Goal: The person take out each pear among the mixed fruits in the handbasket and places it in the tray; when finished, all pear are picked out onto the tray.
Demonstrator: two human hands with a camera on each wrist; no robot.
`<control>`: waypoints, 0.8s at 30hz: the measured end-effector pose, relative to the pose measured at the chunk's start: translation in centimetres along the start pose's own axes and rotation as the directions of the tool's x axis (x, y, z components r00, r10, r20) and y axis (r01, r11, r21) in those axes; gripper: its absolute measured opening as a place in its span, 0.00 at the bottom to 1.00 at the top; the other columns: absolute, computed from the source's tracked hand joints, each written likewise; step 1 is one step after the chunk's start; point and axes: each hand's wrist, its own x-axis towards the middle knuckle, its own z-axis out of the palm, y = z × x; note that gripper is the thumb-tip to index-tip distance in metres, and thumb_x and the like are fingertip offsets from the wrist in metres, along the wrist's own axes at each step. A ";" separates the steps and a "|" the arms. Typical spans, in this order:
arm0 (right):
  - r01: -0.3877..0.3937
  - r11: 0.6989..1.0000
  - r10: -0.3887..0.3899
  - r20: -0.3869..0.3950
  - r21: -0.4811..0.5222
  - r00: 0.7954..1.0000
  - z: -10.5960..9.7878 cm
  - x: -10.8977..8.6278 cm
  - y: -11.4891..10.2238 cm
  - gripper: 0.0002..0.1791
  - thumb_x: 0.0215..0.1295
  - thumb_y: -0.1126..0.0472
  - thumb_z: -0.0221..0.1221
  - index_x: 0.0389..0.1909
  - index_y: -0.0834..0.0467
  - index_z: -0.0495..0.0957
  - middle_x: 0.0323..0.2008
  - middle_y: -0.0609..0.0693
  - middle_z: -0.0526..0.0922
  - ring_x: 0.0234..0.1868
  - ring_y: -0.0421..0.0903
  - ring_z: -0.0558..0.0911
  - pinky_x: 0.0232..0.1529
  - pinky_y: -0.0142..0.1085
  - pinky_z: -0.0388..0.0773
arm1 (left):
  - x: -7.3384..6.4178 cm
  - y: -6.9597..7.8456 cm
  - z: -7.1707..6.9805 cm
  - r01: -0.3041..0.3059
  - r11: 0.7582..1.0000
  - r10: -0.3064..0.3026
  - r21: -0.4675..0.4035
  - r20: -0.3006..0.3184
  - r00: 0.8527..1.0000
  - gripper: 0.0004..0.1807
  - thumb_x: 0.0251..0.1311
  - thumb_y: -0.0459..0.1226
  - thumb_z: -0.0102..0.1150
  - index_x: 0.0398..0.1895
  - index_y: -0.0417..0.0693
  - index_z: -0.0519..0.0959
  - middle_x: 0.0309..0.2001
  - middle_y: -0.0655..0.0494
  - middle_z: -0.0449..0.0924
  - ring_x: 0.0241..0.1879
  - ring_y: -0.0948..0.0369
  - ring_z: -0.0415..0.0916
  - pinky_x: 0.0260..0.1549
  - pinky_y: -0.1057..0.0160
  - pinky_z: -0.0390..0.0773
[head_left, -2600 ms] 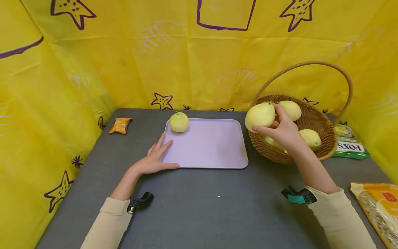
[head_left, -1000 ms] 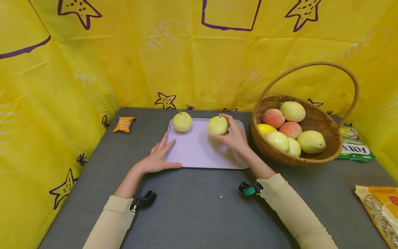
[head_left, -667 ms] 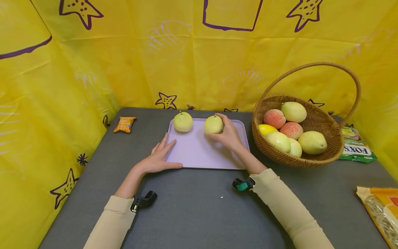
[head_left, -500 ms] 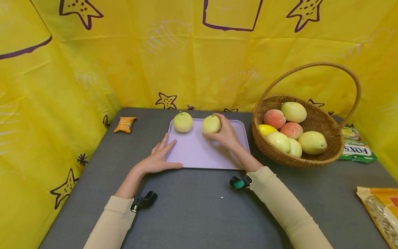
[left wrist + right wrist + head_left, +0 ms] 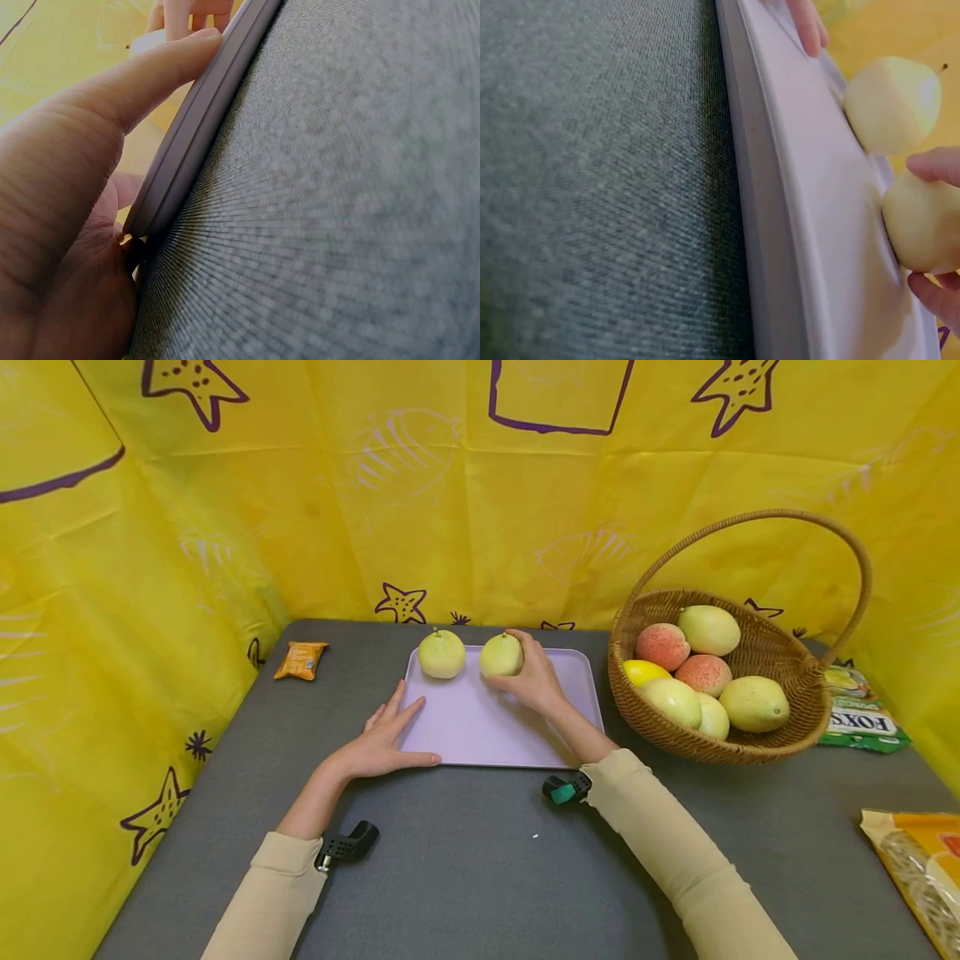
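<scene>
In the head view, my right hand [image 5: 538, 681] grips a pale yellow-green pear [image 5: 499, 656] from its right side, thumb in front and fingers behind. This pear is at the back middle of a lilac tray [image 5: 480, 727]; the right wrist view shows its underside right at the tray surface. A second pear [image 5: 441, 655] sits at the tray's back left corner, a small gap from the first. My left hand [image 5: 371, 747] lies with fingers spread at the tray's front left corner. In the left wrist view its thumb [image 5: 169, 71] touches the tray rim [image 5: 196, 131].
A wicker basket [image 5: 652, 731] with a tall handle stands right of the tray, holding peaches [image 5: 662, 647] and several pale fruits [image 5: 753, 703]. A green packet [image 5: 862, 727] lies behind it, a noodle-like bag [image 5: 915, 868] at front right, an orange snack packet [image 5: 302, 660] at left.
My right hand has carried the pear from over the basket leftward to the tray, then slid farther left toward the other pear. The left hand has stayed at the tray corner.
</scene>
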 end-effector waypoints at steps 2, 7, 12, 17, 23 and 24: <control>0.009 1.000 -0.009 -0.005 0.003 1.000 0.1 0.1 0.1 0.46 0.47 0.59 0.75 0.68 0.54 0.63 0.59 0.60 0.71 0.57 0.57 0.72 0.57 0.52 0.68 | 0.0 0.0 0.0 0.000 1.000 0.000 0.001 -0.002 1.000 0.58 0.51 0.62 0.66 0.78 0.49 0.48 0.77 0.47 0.19 0.72 0.35 0.26 0.65 0.33 0.32; 0.027 1.000 -0.027 -0.013 0.009 1.000 0.4 0.4 0.3 0.46 0.47 0.58 0.75 0.68 0.54 0.63 0.59 0.61 0.70 0.57 0.57 0.72 0.56 0.52 0.68 | 0.0 -0.1 0.0 0.000 1.000 0.000 0.002 -0.001 1.000 0.58 0.52 0.62 0.66 0.78 0.49 0.48 0.77 0.47 0.19 0.73 0.36 0.25 0.65 0.34 0.32; 0.023 1.000 -0.023 -0.010 0.007 1.000 0.6 0.6 0.5 0.47 0.48 0.58 0.74 0.69 0.54 0.62 0.60 0.61 0.69 0.57 0.58 0.72 0.56 0.52 0.69 | 0.1 -0.1 0.1 -0.002 1.000 0.002 0.002 0.000 1.000 0.57 0.52 0.62 0.66 0.78 0.49 0.48 0.77 0.47 0.19 0.73 0.35 0.25 0.65 0.33 0.32; 0.014 1.000 -0.014 -0.009 0.003 1.000 0.6 0.6 0.6 0.48 0.48 0.57 0.75 0.70 0.55 0.60 0.60 0.60 0.69 0.57 0.57 0.72 0.56 0.52 0.69 | 0.1 -0.1 0.1 -0.005 1.000 0.005 0.002 -0.001 1.000 0.57 0.52 0.62 0.66 0.78 0.49 0.48 0.77 0.47 0.19 0.73 0.35 0.25 0.65 0.33 0.32; 0.004 1.000 -0.004 -0.005 0.016 1.000 0.5 0.3 0.5 0.50 0.49 0.56 0.74 0.71 0.56 0.58 0.62 0.60 0.68 0.59 0.57 0.71 0.58 0.52 0.68 | 0.1 -0.2 0.1 -0.004 1.000 0.004 0.005 -0.003 1.000 0.58 0.51 0.62 0.66 0.78 0.49 0.48 0.77 0.47 0.19 0.73 0.36 0.25 0.65 0.33 0.32; 0.001 1.000 -0.001 -0.004 0.021 1.000 0.5 0.2 0.5 0.50 0.50 0.56 0.74 0.72 0.57 0.57 0.63 0.60 0.67 0.59 0.57 0.71 0.58 0.52 0.67 | 0.1 -0.2 0.1 -0.004 1.000 0.004 0.004 -0.003 1.000 0.58 0.51 0.62 0.66 0.78 0.49 0.48 0.77 0.47 0.19 0.73 0.36 0.25 0.65 0.33 0.32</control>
